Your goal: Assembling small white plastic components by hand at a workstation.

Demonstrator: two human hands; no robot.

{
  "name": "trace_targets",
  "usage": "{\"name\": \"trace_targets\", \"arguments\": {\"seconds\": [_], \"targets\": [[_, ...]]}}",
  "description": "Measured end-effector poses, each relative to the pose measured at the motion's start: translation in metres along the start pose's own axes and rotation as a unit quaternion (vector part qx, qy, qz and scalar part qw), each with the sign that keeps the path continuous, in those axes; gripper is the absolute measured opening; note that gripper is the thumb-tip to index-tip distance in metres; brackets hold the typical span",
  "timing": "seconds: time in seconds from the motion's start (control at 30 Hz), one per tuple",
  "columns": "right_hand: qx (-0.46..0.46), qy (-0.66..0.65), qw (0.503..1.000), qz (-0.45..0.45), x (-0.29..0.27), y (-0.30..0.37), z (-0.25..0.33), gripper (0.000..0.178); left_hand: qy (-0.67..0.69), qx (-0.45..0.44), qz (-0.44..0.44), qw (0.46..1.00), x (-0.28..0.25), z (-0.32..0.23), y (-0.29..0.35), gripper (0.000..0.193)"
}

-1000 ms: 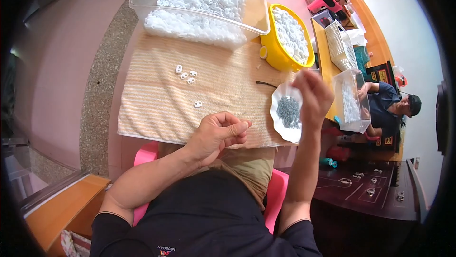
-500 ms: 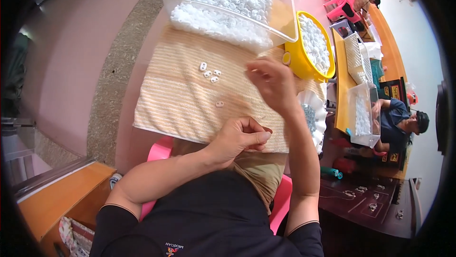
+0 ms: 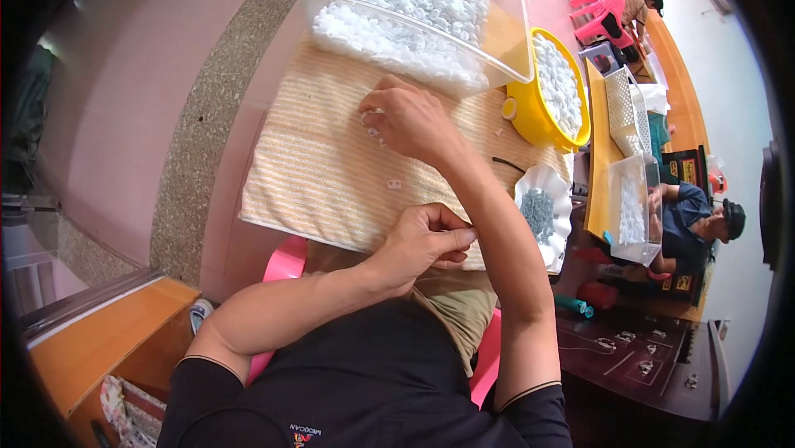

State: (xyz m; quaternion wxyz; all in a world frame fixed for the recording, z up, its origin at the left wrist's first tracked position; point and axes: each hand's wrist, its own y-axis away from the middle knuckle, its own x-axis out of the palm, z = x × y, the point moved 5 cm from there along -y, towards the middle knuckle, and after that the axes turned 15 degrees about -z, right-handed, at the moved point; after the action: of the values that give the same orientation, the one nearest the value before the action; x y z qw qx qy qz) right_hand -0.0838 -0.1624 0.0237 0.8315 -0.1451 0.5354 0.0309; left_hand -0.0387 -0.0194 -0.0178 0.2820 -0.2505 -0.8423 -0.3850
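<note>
My left hand point(image 3: 432, 237) is held low over the towel's near edge, thumb pressed to the fingers. Whatever it pinches is too small or hidden to make out. Farther out, my right hand point(image 3: 406, 119) bends its fingers down around small white plastic pieces with two holes. One such piece seems to be between its fingertips; others of the group show just beneath the hand. A single two-holed white piece point(image 3: 394, 185) lies apart, between my two hands. Everything rests on a yellow-and-white striped towel point(image 3: 310, 166).
Beyond the towel stands a clear bin point(image 3: 505, 67) of white pieces. To its right is a yellow tub point(image 3: 540, 121) of similar pieces. A white scalloped dish point(image 3: 560, 208) holds small grey parts, near a thin black strip point(image 3: 508, 164). Another person point(image 3: 691, 208) sits at the right.
My right hand has swung left from beside the yellow tub to the group of white pieces, now partly covering them. My left hand keeps its pinch in nearly the same place.
</note>
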Motion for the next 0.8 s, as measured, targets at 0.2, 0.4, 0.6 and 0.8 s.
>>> {"name": "trace_targets", "arguments": {"seconds": [0.2,0.4,0.6,0.8], "targets": [[0.06,-0.091,0.994,-0.01,-0.005,0.009,-0.005,0.018,0.018,0.008,-0.008,1.0,0.0,-0.002,0.0,0.013],[0.077,-0.174,0.98,-0.056,-0.033,0.04,-0.021,0.016,0.004,0.039,-0.045,0.998,0.001,-0.008,0.005,0.011],[0.108,-0.196,0.973,-0.055,-0.047,0.065,-0.03,0.017,0.032,0.072,-0.061,0.995,-0.004,-0.006,-0.002,0.011],[0.139,-0.176,0.974,-0.023,-0.045,0.074,-0.032,0.016,-0.01,0.103,-0.066,0.992,-0.004,-0.007,0.0,0.012]]}}
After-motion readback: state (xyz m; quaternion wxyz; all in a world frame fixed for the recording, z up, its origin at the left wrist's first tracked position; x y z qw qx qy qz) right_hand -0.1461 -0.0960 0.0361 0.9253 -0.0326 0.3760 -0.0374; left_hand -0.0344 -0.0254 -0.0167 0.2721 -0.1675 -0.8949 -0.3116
